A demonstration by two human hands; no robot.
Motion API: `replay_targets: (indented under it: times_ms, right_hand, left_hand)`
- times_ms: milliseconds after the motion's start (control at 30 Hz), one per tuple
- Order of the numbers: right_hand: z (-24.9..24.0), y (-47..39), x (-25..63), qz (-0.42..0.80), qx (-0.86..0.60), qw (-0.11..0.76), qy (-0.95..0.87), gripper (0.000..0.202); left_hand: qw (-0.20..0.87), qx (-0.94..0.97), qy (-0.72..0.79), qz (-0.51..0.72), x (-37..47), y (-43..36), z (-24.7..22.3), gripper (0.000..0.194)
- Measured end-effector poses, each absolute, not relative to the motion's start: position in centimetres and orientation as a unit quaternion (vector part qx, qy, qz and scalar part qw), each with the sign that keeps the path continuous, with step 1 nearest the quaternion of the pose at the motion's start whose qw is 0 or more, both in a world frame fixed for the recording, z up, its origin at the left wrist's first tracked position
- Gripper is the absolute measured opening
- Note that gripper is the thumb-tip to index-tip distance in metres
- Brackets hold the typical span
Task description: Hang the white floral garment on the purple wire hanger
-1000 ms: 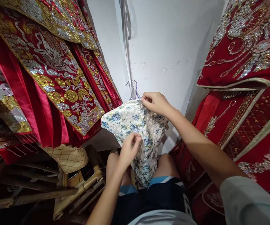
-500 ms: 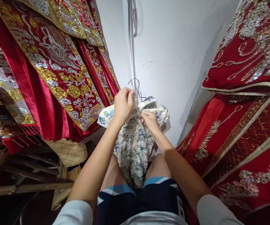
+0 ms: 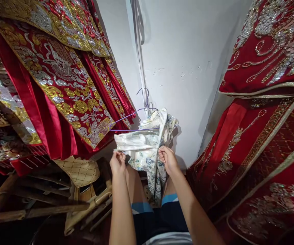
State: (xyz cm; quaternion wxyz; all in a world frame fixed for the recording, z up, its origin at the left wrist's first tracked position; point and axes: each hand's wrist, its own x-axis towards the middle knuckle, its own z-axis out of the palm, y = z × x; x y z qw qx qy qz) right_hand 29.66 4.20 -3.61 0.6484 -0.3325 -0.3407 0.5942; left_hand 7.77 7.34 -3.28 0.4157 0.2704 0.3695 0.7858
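A white garment with a blue floral print (image 3: 148, 160) hangs by its right side on a purple wire hanger (image 3: 126, 130). The hanger's left arm is bare, with the cloth below it. My left hand (image 3: 118, 162) pinches the garment's left edge. Closed on the cloth near the middle, below the hanger bar, is my right hand (image 3: 167, 158). The hanger's hook is at a pale vertical strip (image 3: 139, 56) on the wall.
Red robes with gold and silver embroidery (image 3: 67, 78) hang at the left. More beaded red garments (image 3: 266, 136) hang at the right. A wooden chair (image 3: 42, 211) stands at the lower left, under a quilted gold item (image 3: 79, 170).
The garment's left side has come off the hanger and is pulled down, baring the purple wire. Both my hands have moved lower, the left one also further left.
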Motion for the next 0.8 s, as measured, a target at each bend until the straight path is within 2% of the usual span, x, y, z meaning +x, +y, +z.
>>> replay_targets:
  times_ms: [133, 233, 333, 400, 467, 667, 733, 800]
  right_hand:
    - [-6.4, 2.3, 31.9, 0.597, -0.342, 0.653, -0.315, 0.022]
    - [-7.1, 1.6, 34.1, 0.602, -0.382, 0.606, -0.353, 0.021]
    - [-6.2, 1.4, 35.6, 0.508, -0.451, 0.61, -0.408, 0.022]
    - [-5.2, 1.2, 36.0, 0.416, -0.468, 0.643, -0.442, 0.021]
    - [-4.3, 0.8, 35.7, 0.387, -0.454, 0.643, -0.48, 0.023]
    - [-4.3, -1.1, 32.2, 0.579, -0.344, 0.481, -0.561, 0.041]
    - [-4.1, -1.2, 31.2, 0.603, -0.32, 0.436, -0.586, 0.051]
    - [-3.4, -0.9, 31.0, 0.602, -0.314, 0.414, -0.606, 0.053]
  left_hand:
    - [0.466, 0.212, 0.39, 0.766, 11.4, 6.2, -6.0, 0.02]
    - [0.487, 0.25, 0.355, 0.758, 13.7, 5.3, -4.8, 0.025]
    - [0.49, 0.347, 0.292, 0.744, 15.8, 3.8, -2.3, 0.035]
    - [0.49, 0.409, 0.271, 0.721, 16.9, 2.4, -0.7, 0.036]
    - [0.476, 0.476, 0.272, 0.688, 17.7, 0.7, 0.6, 0.034]
    - [0.33, 0.653, 0.335, 0.594, 17.9, -1.8, 2.5, 0.023]
    - [0.281, 0.673, 0.345, 0.591, 17.1, -1.4, 2.3, 0.022]
    - [0.259, 0.68, 0.354, 0.588, 16.0, -0.9, 1.6, 0.021]
